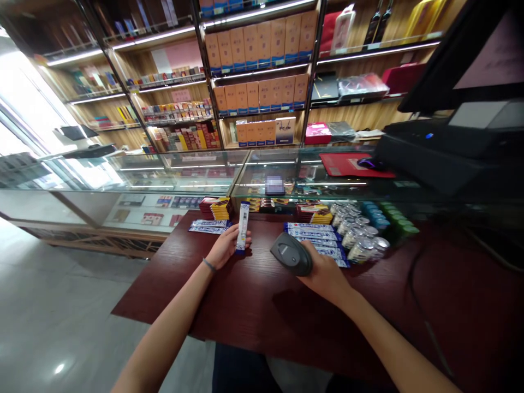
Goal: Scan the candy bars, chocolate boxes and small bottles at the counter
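Just above the worktop (245,305), gripped in the left hand (223,245) with the top end pointing away: one long, thin blue and white packet (242,228). Fingers tucked behind its lower half, tips peeking out past the right edge. Probably very light, easy to lift with one hand. Flat and straight as held, so perhaps a bit stiff, but maybe ready to bend or crumple under a hard squeeze. Smooth-looking wrap, maybe a little slippery. Insides hidden, so hard to say if easy to break. Best to hold low down, by the long edges, with a soft pinch.

Just to the right, apart from the packet, gripped in the right hand (327,273): a dark scanner (291,254). Hard-looking, likely heavier than the packet, and best held with fingers right round the handle, mostly hidden here.

Behind the left hand, flat on the worktop, more blue and white packets (209,225), near a red and yellow stack (221,208). Beyond the right hand, another row of packets (315,237), then silver-topped cans (362,240), blue cans (374,216) and green cans (399,221). Farther back, a glass case (184,164), then tall shelves with brown boxes (262,42).
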